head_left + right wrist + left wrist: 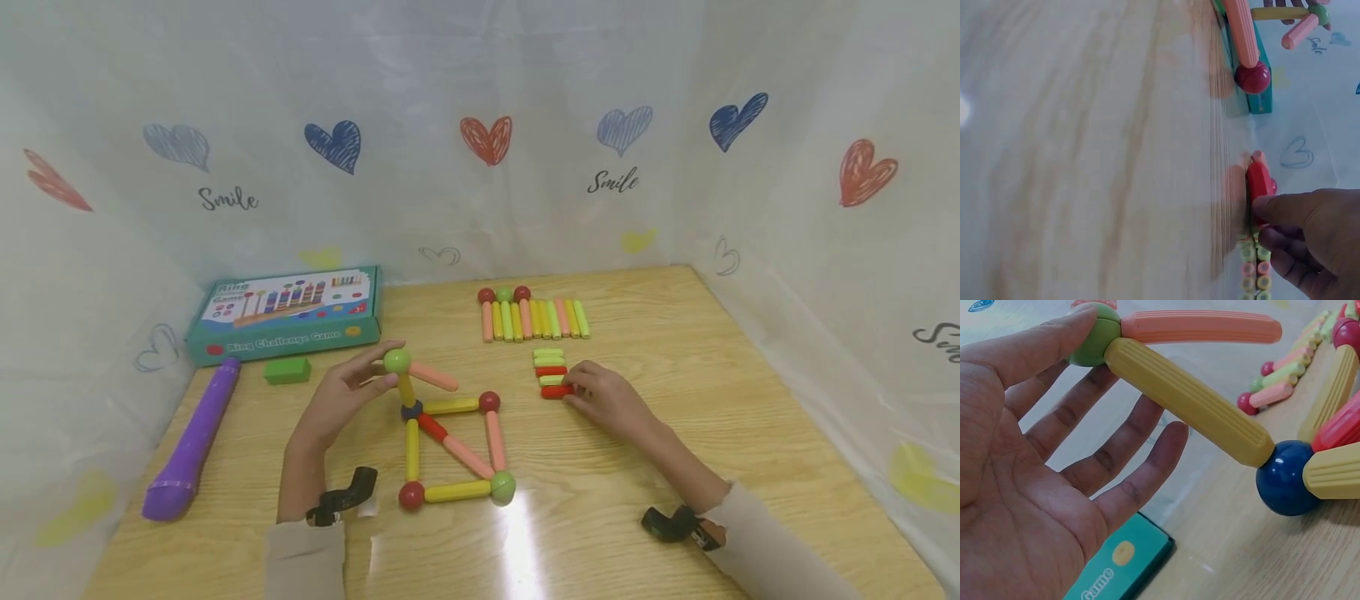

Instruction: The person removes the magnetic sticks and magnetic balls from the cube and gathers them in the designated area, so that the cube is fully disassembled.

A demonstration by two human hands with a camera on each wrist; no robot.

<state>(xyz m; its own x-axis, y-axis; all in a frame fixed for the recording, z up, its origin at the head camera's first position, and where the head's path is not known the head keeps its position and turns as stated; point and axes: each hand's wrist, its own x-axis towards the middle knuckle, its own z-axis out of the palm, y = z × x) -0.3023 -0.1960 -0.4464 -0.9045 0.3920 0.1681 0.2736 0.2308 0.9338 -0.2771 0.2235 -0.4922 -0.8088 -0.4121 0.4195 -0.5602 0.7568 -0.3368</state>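
Observation:
My left hand (341, 396) pinches a green ball (397, 361) between thumb and fingers. From that ball a curved pink stick (435, 377) juts out to the right, and a yellow stick (1191, 403) slopes down to a dark blue ball (1289, 478). The blue ball is one corner of a four-sided frame of sticks and balls on the table, crossed by a diagonal of a red stick (432, 427) and a pink one (468, 457). My right hand (611, 402) pinches the end of a short red stick (1260, 182), the nearest in a column of short sticks (548, 353).
At the back lies a row of sticks (536, 321) with several balls behind it. On the left are a teal game box (285, 321), a green block (287, 371) and a purple microphone (193, 442). White sheeting with hearts borders the table (637, 533).

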